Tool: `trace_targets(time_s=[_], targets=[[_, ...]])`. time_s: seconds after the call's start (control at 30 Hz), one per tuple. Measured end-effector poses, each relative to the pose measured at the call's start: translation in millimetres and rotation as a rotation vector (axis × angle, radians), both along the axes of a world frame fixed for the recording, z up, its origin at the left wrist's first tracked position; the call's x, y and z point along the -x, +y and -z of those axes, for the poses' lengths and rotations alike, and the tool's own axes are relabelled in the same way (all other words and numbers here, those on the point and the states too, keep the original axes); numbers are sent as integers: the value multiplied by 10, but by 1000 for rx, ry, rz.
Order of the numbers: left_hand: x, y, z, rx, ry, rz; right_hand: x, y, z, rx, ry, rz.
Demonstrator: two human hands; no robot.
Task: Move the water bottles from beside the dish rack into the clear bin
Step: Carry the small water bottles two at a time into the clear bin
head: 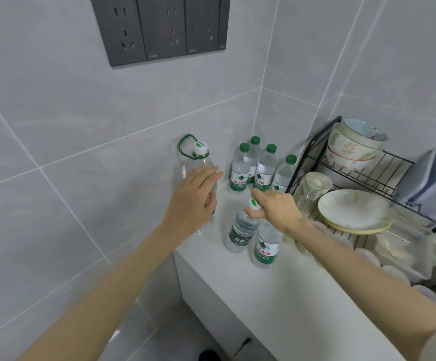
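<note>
Several small water bottles with green caps stand in the corner of the white counter, left of the black dish rack. In front of them stand a white-capped bottle and a green-labelled bottle. My right hand pinches the white-capped bottle at its neck. A large clear jug with a green carry loop stands at the counter's left edge; my left hand lies against its side, fingers spread. The clear bin is not in view.
The dish rack holds stacked bowls, a plate, a glass and a grey tray. Tiled walls close the corner, with dark wall sockets above. The counter drops off to the floor on the left.
</note>
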State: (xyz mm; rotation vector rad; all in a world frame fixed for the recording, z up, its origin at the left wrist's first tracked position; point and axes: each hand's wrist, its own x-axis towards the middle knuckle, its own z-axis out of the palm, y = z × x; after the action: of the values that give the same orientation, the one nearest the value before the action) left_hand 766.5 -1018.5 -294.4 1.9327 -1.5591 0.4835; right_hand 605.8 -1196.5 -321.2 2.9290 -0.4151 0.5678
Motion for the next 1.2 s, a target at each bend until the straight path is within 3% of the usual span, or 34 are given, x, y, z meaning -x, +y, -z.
trace_targets(time_s=[0.47,0.73,0.83,1.03,1.2], targets=[[726,660,335,-286,210,72,683,736,223,-47,-130,74],[838,743,553,-457,387,5,754,794,282,-37,-93,148],[866,720,604,-491,464,-43,708,801,195,-154,32,167],[928,668,625,-526,552,-103,692,766,151,-164,147,194],[1002,575,641,-566,626,-105,794,713,177,-248,113,166]])
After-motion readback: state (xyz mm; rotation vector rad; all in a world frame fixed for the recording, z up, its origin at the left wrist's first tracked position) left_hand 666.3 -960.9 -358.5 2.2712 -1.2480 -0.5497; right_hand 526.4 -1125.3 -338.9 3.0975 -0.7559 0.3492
